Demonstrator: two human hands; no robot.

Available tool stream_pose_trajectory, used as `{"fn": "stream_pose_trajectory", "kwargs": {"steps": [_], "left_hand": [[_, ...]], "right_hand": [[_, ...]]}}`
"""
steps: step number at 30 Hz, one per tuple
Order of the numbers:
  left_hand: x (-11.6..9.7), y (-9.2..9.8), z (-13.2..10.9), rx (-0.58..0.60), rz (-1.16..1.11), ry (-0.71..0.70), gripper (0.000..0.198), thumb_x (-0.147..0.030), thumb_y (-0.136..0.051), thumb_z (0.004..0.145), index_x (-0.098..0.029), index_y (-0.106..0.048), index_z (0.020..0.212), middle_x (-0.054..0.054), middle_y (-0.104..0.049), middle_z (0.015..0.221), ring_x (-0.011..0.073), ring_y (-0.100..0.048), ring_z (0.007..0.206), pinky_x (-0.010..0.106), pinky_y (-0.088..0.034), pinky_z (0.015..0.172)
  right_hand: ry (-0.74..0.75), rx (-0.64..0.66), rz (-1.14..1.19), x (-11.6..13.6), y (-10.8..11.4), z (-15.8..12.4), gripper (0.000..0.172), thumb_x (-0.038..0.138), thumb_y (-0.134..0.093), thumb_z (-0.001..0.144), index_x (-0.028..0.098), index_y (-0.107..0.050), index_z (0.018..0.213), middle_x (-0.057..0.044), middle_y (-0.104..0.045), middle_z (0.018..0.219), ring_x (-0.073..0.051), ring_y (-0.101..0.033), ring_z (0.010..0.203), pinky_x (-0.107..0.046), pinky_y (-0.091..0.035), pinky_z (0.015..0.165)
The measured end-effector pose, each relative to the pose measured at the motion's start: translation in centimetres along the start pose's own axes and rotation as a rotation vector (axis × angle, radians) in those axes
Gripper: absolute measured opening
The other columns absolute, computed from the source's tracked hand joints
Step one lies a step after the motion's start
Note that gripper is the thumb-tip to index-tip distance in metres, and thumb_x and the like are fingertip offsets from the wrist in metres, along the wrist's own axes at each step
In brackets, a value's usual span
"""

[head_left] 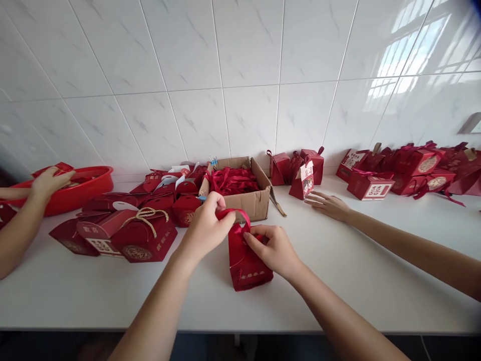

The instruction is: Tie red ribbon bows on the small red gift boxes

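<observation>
A red gift box (244, 271) with gold characters stands on the white table in front of me. My left hand (208, 223) is closed on a red ribbon (242, 214), which loops over from above the box's top. At the top of the box my right hand (274, 248) pinches the same ribbon close to the box. The fingers hide part of the box top and of the ribbon. Just behind the gift box is a cardboard box (240, 206) full of loose red ribbons (233, 179).
Red boxes (145, 243) are grouped at left, one with a cord bow. A red basin (90, 188) stands far left, with a person's hand (52, 183) over it. Another person's hand (326, 206) reaches in from the right to a small box (302, 183). Ribboned boxes (417, 165) are stacked right.
</observation>
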State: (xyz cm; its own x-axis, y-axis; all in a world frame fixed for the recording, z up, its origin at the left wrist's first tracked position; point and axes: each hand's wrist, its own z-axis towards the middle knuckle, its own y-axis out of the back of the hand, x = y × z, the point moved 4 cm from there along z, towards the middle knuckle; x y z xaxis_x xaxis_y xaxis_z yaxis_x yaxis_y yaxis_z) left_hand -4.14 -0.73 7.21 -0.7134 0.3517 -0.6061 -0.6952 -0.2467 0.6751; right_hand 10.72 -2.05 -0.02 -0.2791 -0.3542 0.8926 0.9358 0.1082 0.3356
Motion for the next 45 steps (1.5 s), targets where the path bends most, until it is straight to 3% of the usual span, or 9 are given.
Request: {"fn": "stream_pose_trajectory", "kwargs": {"steps": [6,11,14,17,23,29,34,39,45], "left_hand": [[-1.7,-2.0,3.5,0.345,-0.692,0.161,0.012,-0.024,-0.059,0.07,-0.02,-0.047,0.072,-0.005,-0.049,0.052,0.0108,-0.048,0.048,0.024,-0.035,0.05],[-6.5,-1.1,5.6,0.509,-1.067,0.072,0.018,-0.03,-0.055,0.078,-0.016,-0.057,0.089,0.011,-0.069,0.102,0.0235,-0.066,0.095,0.036,-0.049,0.08],[-6.7,-0.1,4.6,0.383,-0.814,-0.015,0.024,-0.032,-0.06,0.077,-0.017,-0.057,0.096,0.009,-0.067,0.107,0.0239,-0.063,0.102,0.037,-0.047,0.086],[-3.9,0.4,2.2,0.263,-0.365,-0.013,0.03,-0.041,-0.066,0.074,-0.02,-0.062,0.095,0.008,-0.065,0.108,0.0259,-0.058,0.107,0.037,-0.046,0.088],[1.1,-1.5,-0.9,0.518,-0.252,0.01,0.046,-0.045,-0.07,0.07,-0.025,-0.059,0.11,0.005,-0.062,0.116,0.0256,-0.055,0.112,0.038,-0.043,0.095],[-0.2,-1.9,1.2,0.568,-0.26,-0.081,0.016,-0.033,-0.061,0.078,-0.021,-0.064,0.087,0.002,-0.067,0.09,0.0198,-0.062,0.088,0.032,-0.048,0.079],[-0.9,-2.4,1.8,0.651,-0.262,-0.134,0.017,-0.025,-0.06,0.075,-0.021,-0.063,0.092,0.003,-0.069,0.089,0.0191,-0.064,0.083,0.03,-0.049,0.073],[-1.4,-3.5,3.6,0.578,-0.32,-0.076,0.018,-0.033,-0.056,0.08,-0.018,-0.063,0.087,0.003,-0.07,0.082,0.0166,-0.064,0.073,0.026,-0.047,0.065],[-1.7,-5.6,5.8,0.551,-0.186,-0.034,0.036,-0.049,-0.062,0.074,-0.016,-0.062,0.057,-0.001,-0.055,0.053,0.0123,-0.049,0.05,0.025,-0.036,0.051]], "right_hand": [[-0.042,0.012,0.017,0.0,-0.1,0.0,0.026,0.034,-0.051,0.084,0.016,-0.068,0.074,-0.001,-0.06,0.063,-0.012,-0.046,0.055,-0.022,-0.035,0.05],[-0.048,0.003,-0.043,0.3,0.0,-0.1,0.028,0.035,-0.052,0.083,0.018,-0.059,0.062,0.001,-0.05,0.055,-0.01,-0.039,0.05,-0.023,-0.03,0.047],[-0.093,0.016,-0.043,0.2,0.2,-0.1,0.029,0.038,-0.051,0.084,0.019,-0.057,0.063,0.002,-0.052,0.056,-0.011,-0.043,0.052,-0.023,-0.032,0.049],[-0.086,0.005,-0.026,0.2,0.3,-0.1,0.027,0.038,-0.049,0.085,0.02,-0.06,0.068,0.0,-0.06,0.065,-0.014,-0.053,0.061,-0.023,-0.04,0.056],[-0.119,0.026,0.02,0.3,0.2,-0.2,0.021,0.034,-0.051,0.084,0.021,-0.067,0.085,-0.002,-0.067,0.078,-0.017,-0.06,0.073,-0.024,-0.045,0.06],[-0.093,-0.001,-0.054,0.3,0.2,-0.1,0.026,0.038,-0.049,0.085,0.02,-0.064,0.073,0.001,-0.056,0.062,-0.011,-0.047,0.055,-0.022,-0.037,0.05],[-0.031,-0.05,-0.086,0.5,0.3,0.2,0.024,0.032,-0.053,0.081,0.019,-0.056,0.061,0.004,-0.044,0.051,-0.009,-0.035,0.048,-0.022,-0.028,0.045],[-0.062,-0.026,-0.031,0.1,0.2,0.4,0.024,0.031,-0.054,0.079,0.018,-0.059,0.06,0.003,-0.046,0.049,-0.009,-0.034,0.045,-0.022,-0.025,0.042],[-0.045,-0.007,0.027,0.2,0.0,0.4,0.027,0.031,-0.053,0.081,0.017,-0.058,0.059,0.002,-0.051,0.053,-0.009,-0.038,0.05,-0.022,-0.029,0.047]]}}
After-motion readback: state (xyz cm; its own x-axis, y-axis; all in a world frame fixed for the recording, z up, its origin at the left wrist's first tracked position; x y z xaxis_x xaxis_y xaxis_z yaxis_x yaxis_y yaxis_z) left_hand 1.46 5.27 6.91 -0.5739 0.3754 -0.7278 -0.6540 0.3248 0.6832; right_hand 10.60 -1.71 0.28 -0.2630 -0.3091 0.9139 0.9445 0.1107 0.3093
